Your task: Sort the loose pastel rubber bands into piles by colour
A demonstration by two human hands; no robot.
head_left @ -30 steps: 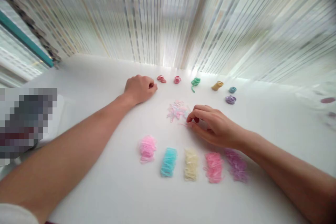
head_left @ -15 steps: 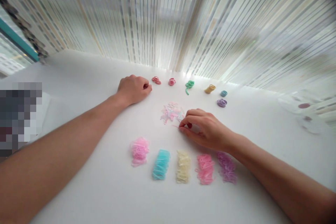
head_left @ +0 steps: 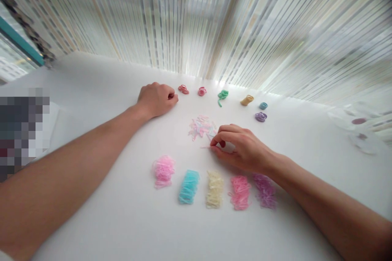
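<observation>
My right hand [head_left: 240, 149] pinches a thin pink rubber band [head_left: 204, 147] between thumb and forefinger, its free end sticking out to the left. Just beyond those fingertips lies a loose heap of mixed pastel bands [head_left: 200, 127]. My left hand [head_left: 157, 100] rests on the tabletop in a loose fist, with nothing visible in it. Nearer to me is a row of sorted band piles: light pink [head_left: 163, 171], turquoise [head_left: 189, 187], cream [head_left: 214, 189], deeper pink [head_left: 240, 192] and purple [head_left: 265, 191], the last partly behind my right wrist.
Along the back sit small coils: red [head_left: 183, 89], pink [head_left: 202, 91], green [head_left: 223, 95], yellow [head_left: 247, 100], blue [head_left: 263, 106] and purple [head_left: 261, 117]. A string curtain [head_left: 196, 20] hangs behind the white table [head_left: 147, 224]. Transparent items [head_left: 364, 140] lie at right.
The whole view has shifted slightly. The pinched pink band shows a little more clearly beside the heap; both hands hold nearly the same pose.
</observation>
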